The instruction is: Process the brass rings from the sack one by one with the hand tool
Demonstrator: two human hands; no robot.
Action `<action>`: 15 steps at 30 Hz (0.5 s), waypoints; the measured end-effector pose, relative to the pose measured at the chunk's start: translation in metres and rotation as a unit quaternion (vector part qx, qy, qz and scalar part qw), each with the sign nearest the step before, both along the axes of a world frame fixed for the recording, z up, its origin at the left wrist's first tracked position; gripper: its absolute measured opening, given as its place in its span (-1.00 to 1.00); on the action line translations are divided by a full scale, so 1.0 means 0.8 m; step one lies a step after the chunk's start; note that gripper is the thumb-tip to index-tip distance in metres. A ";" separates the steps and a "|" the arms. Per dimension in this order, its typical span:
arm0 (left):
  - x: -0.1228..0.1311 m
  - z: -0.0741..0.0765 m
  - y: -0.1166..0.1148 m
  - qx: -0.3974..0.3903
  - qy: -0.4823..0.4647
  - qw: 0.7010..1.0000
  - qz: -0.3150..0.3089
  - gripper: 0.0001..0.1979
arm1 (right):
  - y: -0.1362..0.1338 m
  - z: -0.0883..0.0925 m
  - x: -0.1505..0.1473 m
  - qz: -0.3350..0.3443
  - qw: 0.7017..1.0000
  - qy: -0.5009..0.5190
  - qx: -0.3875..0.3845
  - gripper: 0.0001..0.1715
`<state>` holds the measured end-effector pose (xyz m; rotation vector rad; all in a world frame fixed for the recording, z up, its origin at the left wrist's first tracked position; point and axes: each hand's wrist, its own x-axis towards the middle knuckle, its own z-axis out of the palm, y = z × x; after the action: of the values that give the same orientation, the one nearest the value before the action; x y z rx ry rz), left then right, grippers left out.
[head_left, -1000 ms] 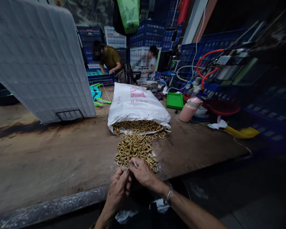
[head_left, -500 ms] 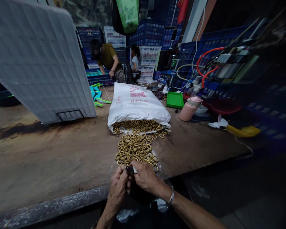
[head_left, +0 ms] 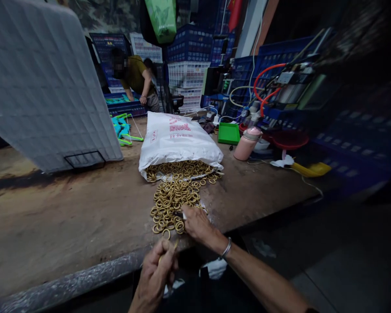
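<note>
L hand [head_left: 154,274] pinches yellowish piece [head_left: 176,244], prob. a ring from here, by table [head_left: 68,226] edge; loose grip could drop it. R hand [head_left: 198,224] grips small dark tool [head_left: 178,214] at ring pile [head_left: 172,195], just outside crinkly white sack [head_left: 179,148]; careless poke might knock smooth, round, brass-col. rings off. Table brown, stained.

From my remote seat I see a worn brown tabletop [head_left: 68,226], darkly stained at left, its near edge wrapped in shiny film [head_left: 68,282]. A white sack [head_left: 182,145] with red print lies mid-table, mouth towards me — loose gold-coloured rings [head_left: 169,198] spill from it. Left of it, a white ribbed panel [head_left: 52,87] stands upright; to the right sit a green tray [head_left: 228,133], a pink bottle [head_left: 245,147] and — farther over — a yellow scoop [head_left: 311,170].
</note>
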<state>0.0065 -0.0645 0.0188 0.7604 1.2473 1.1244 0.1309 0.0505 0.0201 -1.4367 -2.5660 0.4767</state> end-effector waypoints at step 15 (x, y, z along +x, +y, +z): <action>0.035 -0.131 -0.005 -0.240 -0.072 0.968 -0.031 -0.78 | -0.042 -0.045 0.083 -0.083 0.987 0.140 0.001 -0.78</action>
<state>0.0344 -0.0685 -0.0858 0.3432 1.2923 0.7650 0.1970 0.0166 -0.0161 -1.4504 -2.2081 0.6034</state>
